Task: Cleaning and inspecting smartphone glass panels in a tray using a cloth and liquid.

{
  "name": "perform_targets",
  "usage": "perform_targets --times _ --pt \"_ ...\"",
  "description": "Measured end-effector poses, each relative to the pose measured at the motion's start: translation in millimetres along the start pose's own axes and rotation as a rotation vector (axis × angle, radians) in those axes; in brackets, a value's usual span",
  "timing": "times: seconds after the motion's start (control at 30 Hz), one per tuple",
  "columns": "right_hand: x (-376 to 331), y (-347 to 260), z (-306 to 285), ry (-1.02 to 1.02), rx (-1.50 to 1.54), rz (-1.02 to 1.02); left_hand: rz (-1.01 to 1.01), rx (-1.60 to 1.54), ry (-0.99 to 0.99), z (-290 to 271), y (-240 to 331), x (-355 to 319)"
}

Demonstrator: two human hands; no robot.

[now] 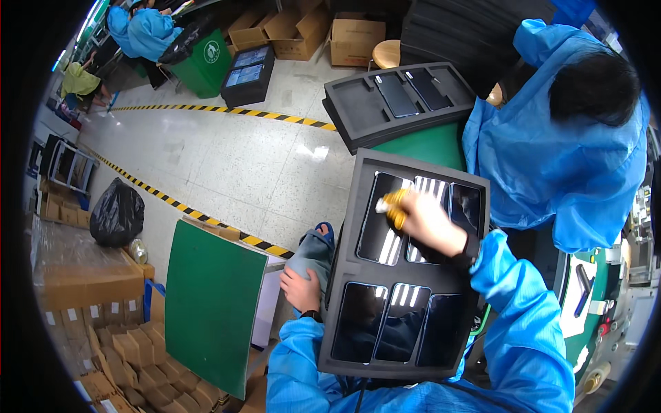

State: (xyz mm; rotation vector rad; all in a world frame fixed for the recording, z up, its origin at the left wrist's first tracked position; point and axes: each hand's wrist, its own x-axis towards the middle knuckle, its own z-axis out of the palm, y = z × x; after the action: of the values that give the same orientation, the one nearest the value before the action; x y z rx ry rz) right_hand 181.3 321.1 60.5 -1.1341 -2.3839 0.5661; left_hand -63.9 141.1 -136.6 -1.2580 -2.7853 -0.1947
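A black foam tray (358, 255) lies across my lap, holding several glossy dark phones in its slots. My right hand (427, 221) reaches over the tray's upper row and grips a small yellow tool with a white tip (390, 202), its tip on the top-left phone (381, 219). My left hand (301, 289) rests on my knee at the tray's left edge, fingers loosely curled, holding nothing that I can see. Both sleeves are blue.
A person in a blue coat (551, 165) bends over at the right. Another black tray (396, 103) with two phones lies on a green table behind. A green board (210, 303) stands at my left. Cardboard boxes (303, 31) and a black bag (117, 213) sit around.
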Motion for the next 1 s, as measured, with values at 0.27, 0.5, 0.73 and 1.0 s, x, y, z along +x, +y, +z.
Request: perform_targets --times 0.27,0.5,0.73,1.0 --pt "-29.3 -45.9 7.1 -0.239 -0.013 -0.195 -0.002 0.007 -0.005 2.8 1.1 0.2" --pt "13.5 -8.3 10.7 0.022 -0.101 -0.061 -0.007 -0.030 -0.011 2.4 2.0 0.4" --pt "-26.1 -53.2 20.9 -0.215 0.019 -0.343 -0.007 -0.063 -0.042 0.4 4.9 1.2" --pt "27.2 3.2 4.1 -0.033 -0.115 -0.057 -0.020 -0.039 -0.069 -1.3 5.0 0.4"
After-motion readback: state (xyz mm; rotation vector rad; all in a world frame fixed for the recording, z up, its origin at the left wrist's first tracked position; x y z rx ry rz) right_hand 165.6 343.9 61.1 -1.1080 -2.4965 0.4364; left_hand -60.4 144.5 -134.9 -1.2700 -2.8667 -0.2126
